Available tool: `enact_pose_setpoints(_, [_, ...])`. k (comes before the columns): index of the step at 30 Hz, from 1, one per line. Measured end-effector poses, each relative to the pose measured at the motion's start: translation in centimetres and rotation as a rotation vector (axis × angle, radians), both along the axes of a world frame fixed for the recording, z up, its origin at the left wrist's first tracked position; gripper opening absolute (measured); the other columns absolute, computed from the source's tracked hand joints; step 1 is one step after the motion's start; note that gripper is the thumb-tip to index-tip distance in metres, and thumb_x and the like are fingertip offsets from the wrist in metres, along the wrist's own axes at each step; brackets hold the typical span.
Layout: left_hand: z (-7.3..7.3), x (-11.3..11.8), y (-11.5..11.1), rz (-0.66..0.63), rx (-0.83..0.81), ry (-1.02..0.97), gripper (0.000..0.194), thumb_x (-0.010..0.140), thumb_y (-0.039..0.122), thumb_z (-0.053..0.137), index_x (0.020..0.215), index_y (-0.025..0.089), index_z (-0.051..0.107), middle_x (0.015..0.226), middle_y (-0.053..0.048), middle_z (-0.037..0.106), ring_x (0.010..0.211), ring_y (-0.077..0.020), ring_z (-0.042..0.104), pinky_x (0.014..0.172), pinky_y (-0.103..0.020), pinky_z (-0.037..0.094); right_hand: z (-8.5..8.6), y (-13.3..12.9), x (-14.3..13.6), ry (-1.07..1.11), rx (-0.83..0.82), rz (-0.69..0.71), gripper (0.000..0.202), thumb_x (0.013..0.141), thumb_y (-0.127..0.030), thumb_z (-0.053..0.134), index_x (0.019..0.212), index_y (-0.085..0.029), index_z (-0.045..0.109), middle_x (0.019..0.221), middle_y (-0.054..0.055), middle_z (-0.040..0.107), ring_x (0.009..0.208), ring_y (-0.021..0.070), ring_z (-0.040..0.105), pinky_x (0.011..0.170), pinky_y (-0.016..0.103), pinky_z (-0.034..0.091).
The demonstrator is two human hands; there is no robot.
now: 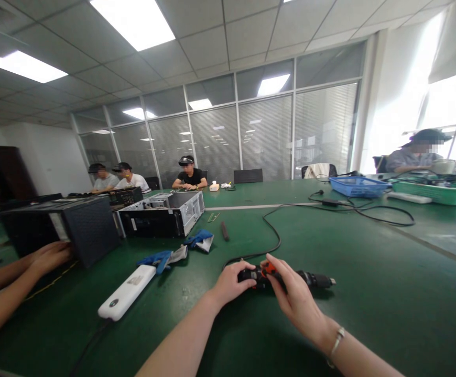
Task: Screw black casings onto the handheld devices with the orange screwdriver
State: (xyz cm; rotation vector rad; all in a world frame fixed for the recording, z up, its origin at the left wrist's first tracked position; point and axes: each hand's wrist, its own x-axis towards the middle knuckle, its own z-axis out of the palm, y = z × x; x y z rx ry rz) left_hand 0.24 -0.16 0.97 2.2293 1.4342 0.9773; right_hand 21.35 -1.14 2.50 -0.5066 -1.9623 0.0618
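Power tool [318,280]: long, roughly cylindrical, black hard casing, orange-red part mid-body, narrow metallic tip pointing right. Lies crosswise at or just over the smooth, glossy green table [247,343], right in front of the person. Thin black cable [275,230] curves from behind the left hand up the tabletop. To the left: rounded white plastic block [128,290], crumpled blue-and-grey fabric gloves [164,260], then an open boxy computer case [159,220], bare silver metal with black front.

Left hand [230,283]: closed round the tool's black rear end, fingers curled on the far side, thumb on the near side. Right hand [296,298]: pinching the orange-red part between thumb and fingers, fingers fairly straight, back of hand up, silvery bracelet [337,340] at wrist. Forearms angle inward from the bottom edge.
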Motion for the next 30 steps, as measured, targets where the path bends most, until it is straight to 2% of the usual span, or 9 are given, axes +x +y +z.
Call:
enact_pose_setpoints(3, [-0.08, 0.00, 0.05, -0.001, 0.012, -0.009, 0.035, 0.077, 0.030, 0.072, 0.110, 0.024, 0.066, 0.110, -0.002, 0.069, 0.102, -0.0221, 0.063, 0.097, -0.032, 0.044, -0.14, -0.08, -0.03, -0.007, 0.010, -0.013, 0.053, 0.094, -0.018, 0.045, 0.144, -0.026, 0.031, 0.122, 0.012, 0.055, 0.110, 0.0229, 0.058, 0.091, 0.040, 0.053])
enact_pose_setpoints(7, [-0.10, -0.01, 0.07, 0.000, 0.008, -0.006, 0.035, 0.076, 0.030, 0.073, 0.110, 0.024, 0.066, 0.109, -0.002, 0.069, 0.102, -0.0222, 0.063, 0.095, -0.031, 0.045, -0.25, 0.02, 0.09, -0.017, 0.013, -0.022, 0.048, 0.094, -0.016, 0.046, 0.140, -0.028, 0.037, 0.114, 0.010, 0.056, 0.101, 0.0211, 0.060, 0.083, 0.037, 0.055])
enact_pose_setpoints(10, [-0.10, -0.01, 0.08, -0.009, 0.013, -0.015, 0.035, 0.076, 0.029, 0.073, 0.110, 0.024, 0.066, 0.108, -0.001, 0.070, 0.101, -0.0214, 0.063, 0.098, -0.032, 0.043, -0.15, -0.08, 0.16, -0.017, 0.013, -0.010, 0.051, 0.095, -0.014, 0.042, 0.143, -0.028, 0.033, 0.116, 0.009, 0.057, 0.102, 0.0201, 0.060, 0.084, 0.035, 0.055])
enact_pose_setpoints(14, [-0.09, 0.01, 0.05, -0.011, 0.017, -0.019, 0.034, 0.077, 0.030, 0.073, 0.110, 0.023, 0.066, 0.107, -0.001, 0.070, 0.100, -0.0212, 0.063, 0.098, -0.031, 0.043, 0.07, -0.43, 0.06, -0.011, 0.022, -0.039, 0.057, 0.093, -0.017, 0.047, 0.146, -0.027, 0.027, 0.122, 0.011, 0.055, 0.110, 0.0234, 0.056, 0.092, 0.041, 0.052])
enact_pose_setpoints(18, [-0.04, 0.01, 0.01, -0.015, 0.016, -0.020, 0.035, 0.077, 0.029, 0.073, 0.110, 0.023, 0.066, 0.108, -0.001, 0.070, 0.102, -0.0213, 0.063, 0.099, -0.031, 0.042, 0.18, -0.30, 0.10, -0.002, 0.042, -0.072, 0.055, 0.093, -0.015, 0.050, 0.142, -0.031, 0.033, 0.114, 0.010, 0.057, 0.103, 0.0228, 0.057, 0.085, 0.040, 0.053])
enact_pose_setpoints(23, [-0.02, -0.03, 0.06, -0.014, 0.002, -0.018, 0.035, 0.077, 0.028, 0.073, 0.111, 0.023, 0.066, 0.109, -0.002, 0.070, 0.104, -0.0217, 0.062, 0.100, -0.032, 0.041, 0.16, -0.21, 0.20, -0.009, 0.024, 0.008, 0.057, 0.093, -0.010, 0.044, 0.145, -0.028, 0.029, 0.120, 0.010, 0.056, 0.108, 0.0218, 0.055, 0.089, 0.040, 0.052])
enact_pose_setpoints(26, [0.03, -0.02, 0.06, -0.010, -0.011, -0.015, 0.035, 0.077, 0.029, 0.072, 0.111, 0.024, 0.066, 0.110, -0.002, 0.069, 0.104, -0.0221, 0.062, 0.100, -0.032, 0.041, 0.09, -0.25, 0.16, -0.013, 0.051, 0.010, 0.055, 0.092, -0.013, 0.048, 0.143, -0.026, 0.033, 0.122, 0.011, 0.055, 0.111, 0.0238, 0.054, 0.092, 0.043, 0.051])
enact_pose_setpoints(30, [0.09, 0.02, 0.02, -0.007, -0.006, -0.024, 0.034, 0.076, 0.029, 0.073, 0.109, 0.023, 0.067, 0.108, -0.002, 0.070, 0.102, -0.0220, 0.063, 0.099, -0.032, 0.042, 0.14, -0.14, 0.17, 0.007, 0.076, -0.051, 0.050, 0.092, -0.015, 0.049, 0.139, -0.029, 0.040, 0.115, 0.010, 0.059, 0.103, 0.0229, 0.059, 0.085, 0.040, 0.054])
